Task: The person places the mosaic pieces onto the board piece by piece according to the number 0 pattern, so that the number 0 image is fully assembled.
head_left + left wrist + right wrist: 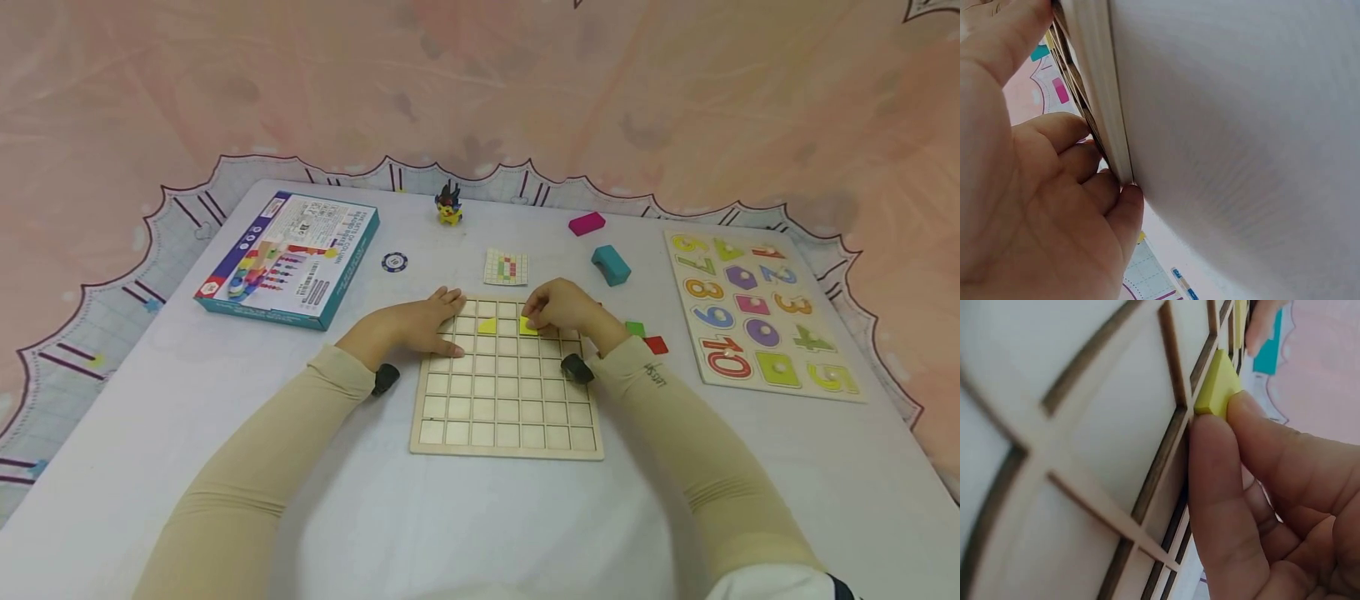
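In the head view, the left hand (pixel 420 323) rests on the far left part of the wooden grid board (pixel 507 388), its grip wide, fingers and thumb spread. The right hand (pixel 566 310) has a narrow grip, pinching a yellow piece (pixel 528 327) at the board's far side. Another yellow tile (pixel 487 326) lies in the 2nd row from the far edge. On the white-covered counter (pixel 510 521), a green piece (pixel 635 328) and a red piece (pixel 656 344) lie just beside the right wrist. Beyond the board are a pattern card (pixel 507 267), a chip (pixel 394 262), a small figure (pixel 449 206), a magenta block (pixel 587 223) and a teal block (pixel 611 265). A box (pixel 288 258) lies to the left, a puzzle board numbered 1 to 10 (pixel 763 332) to the right.

In the left wrist view, the left hand's fingers touch the grid board's edge.

In the right wrist view, the right thumb and a finger hold the yellow piece between them, right against the grid's ridges.
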Available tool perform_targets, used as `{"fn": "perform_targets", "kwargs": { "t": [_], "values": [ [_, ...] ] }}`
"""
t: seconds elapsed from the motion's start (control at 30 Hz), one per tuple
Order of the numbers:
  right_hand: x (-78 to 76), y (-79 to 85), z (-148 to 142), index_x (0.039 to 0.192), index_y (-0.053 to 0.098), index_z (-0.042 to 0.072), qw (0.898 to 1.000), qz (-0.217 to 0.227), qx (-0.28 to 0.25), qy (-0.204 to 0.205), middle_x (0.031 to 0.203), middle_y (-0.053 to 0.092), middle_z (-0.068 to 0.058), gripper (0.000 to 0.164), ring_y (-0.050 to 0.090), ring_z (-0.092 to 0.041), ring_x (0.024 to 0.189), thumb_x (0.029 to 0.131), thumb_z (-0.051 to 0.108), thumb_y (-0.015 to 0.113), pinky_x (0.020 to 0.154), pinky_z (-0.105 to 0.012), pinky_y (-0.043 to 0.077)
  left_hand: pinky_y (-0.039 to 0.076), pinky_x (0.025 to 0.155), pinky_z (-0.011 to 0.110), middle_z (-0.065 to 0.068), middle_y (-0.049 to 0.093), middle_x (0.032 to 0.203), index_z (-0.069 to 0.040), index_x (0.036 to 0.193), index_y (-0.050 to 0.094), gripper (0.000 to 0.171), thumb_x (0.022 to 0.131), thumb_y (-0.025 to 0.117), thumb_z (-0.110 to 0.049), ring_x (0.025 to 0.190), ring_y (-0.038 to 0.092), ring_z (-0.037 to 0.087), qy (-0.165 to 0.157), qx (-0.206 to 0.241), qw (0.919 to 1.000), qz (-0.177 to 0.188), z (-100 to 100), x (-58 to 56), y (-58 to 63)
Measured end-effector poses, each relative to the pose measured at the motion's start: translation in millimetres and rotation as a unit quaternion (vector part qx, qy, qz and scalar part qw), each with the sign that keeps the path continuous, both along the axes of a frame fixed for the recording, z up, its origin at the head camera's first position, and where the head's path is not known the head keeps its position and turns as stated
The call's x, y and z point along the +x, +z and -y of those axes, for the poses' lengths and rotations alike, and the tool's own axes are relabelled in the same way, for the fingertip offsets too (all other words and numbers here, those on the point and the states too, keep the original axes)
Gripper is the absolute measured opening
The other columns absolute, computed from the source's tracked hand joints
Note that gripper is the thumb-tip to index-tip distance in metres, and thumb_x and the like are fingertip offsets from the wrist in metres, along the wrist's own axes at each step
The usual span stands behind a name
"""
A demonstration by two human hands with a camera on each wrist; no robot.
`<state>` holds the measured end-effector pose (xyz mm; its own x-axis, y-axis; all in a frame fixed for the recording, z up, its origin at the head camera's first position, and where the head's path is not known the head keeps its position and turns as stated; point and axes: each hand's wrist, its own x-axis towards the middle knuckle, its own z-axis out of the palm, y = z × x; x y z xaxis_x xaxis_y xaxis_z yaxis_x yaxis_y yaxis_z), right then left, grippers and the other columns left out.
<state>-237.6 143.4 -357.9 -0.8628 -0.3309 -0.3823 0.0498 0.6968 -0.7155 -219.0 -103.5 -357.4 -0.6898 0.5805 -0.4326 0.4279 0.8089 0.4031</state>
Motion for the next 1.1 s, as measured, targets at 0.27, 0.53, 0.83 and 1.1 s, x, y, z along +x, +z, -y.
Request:
{"fn": "perform_targets", "kwargs": {
  "t": [0.27, 0.53, 0.83, 1.1],
  "values": [
    [3.0, -0.4, 4.9, 0.093, 0.066, -0.003, 1.0, 0.0, 0.011, -0.018, 0.075, 0.056, -0.004, 0.013, 0.055, -0.011, 0.066, 0.08, 0.0, 0.068, 0.064, -0.021, 0.053, 0.005, 0.115, 0.045, 0.011, -0.002, 0.155, -0.005, 0.148, 0.005, 0.092, 0.086, 0.06, -0.044, 0.142, -0.009, 0.028, 0.002, 0.001, 1.0, -0.001, -0.1, 0.0, -0.3],
    [5.5, 3.9, 5.6, 0.099, 0.068, -0.001, 0.999, 0.01, 0.038, -0.009, 0.084, 0.063, -0.007, 0.017, 0.061, -0.01, 0.066, 0.083, 0.006, 0.067, 0.066, -0.023, 0.054, 0.004, 0.115, 0.045, 0.011, -0.002, 0.155, -0.005, 0.148, 0.005, 0.092, 0.086, 0.061, -0.044, 0.142, -0.009, 0.028, 0.006, 0.002, 1.0, 0.0, -0.1, 0.8, 0.1],
    [6.4, 15.3, -18.6, 0.111, 0.066, 0.002, 0.997, -0.05, 0.051, 0.038, 0.108, 0.065, -0.012, 0.027, 0.053, -0.02, 0.094, 0.085, 0.011, 0.064, 0.088, -0.033, 0.045, 0.004, 0.115, 0.045, 0.01, -0.002, 0.155, -0.006, 0.148, 0.005, 0.092, 0.085, 0.061, -0.043, 0.142, -0.009, 0.027, 0.016, 0.003, 0.9998, 0.009, -0.8, 0.3, -0.2],
    [3.9, 21.5, -55.5, 0.116, 0.063, 0.002, 0.997, -0.053, 0.054, 0.017, 0.11, 0.065, -0.014, 0.033, 0.053, -0.024, 0.103, 0.086, 0.014, 0.064, 0.098, -0.041, 0.042, 0.005, 0.115, 0.046, 0.01, -0.003, 0.155, -0.006, 0.148, 0.005, 0.093, 0.085, 0.061, -0.043, 0.142, -0.01, 0.027, 0.021, -0.001, 0.9997, 0.014, -1.5, 0.2, 0.4]
  ]
}}
